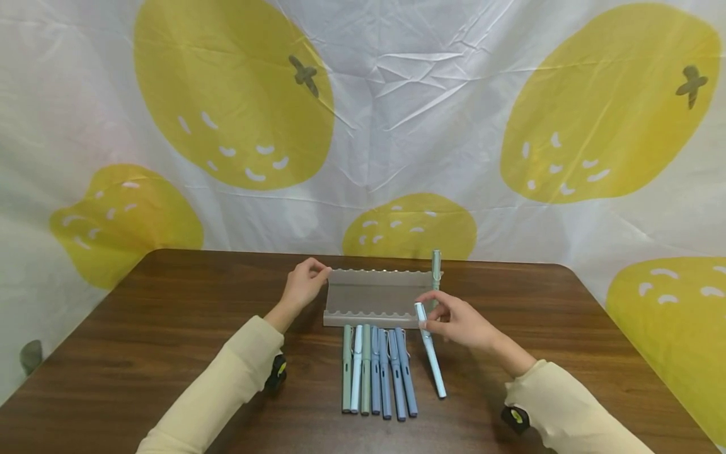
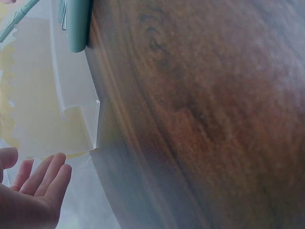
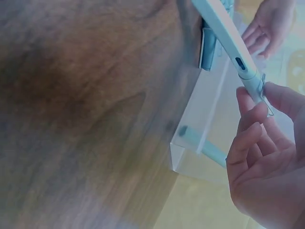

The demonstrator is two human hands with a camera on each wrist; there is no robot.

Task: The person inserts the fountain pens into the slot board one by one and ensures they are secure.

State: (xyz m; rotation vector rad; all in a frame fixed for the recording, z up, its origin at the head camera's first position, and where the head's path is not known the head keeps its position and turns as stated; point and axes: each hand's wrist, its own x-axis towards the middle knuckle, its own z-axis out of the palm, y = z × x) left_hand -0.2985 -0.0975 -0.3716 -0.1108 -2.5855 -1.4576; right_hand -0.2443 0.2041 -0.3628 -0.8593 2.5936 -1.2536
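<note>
The right hand (image 1: 462, 323) pinches a light blue pen (image 1: 433, 362) near its cap. The pen slants over the table (image 1: 176, 340), by the front right corner of a see-through rack (image 1: 374, 297) with wavy edges. The left hand (image 1: 300, 287) pinches the rack's back left corner with thumb and finger. A green pen (image 1: 436, 261) leans in the rack's right end. Seven more pens (image 1: 366, 372), green, light blue and darker blue, lie side by side in front.
</note>
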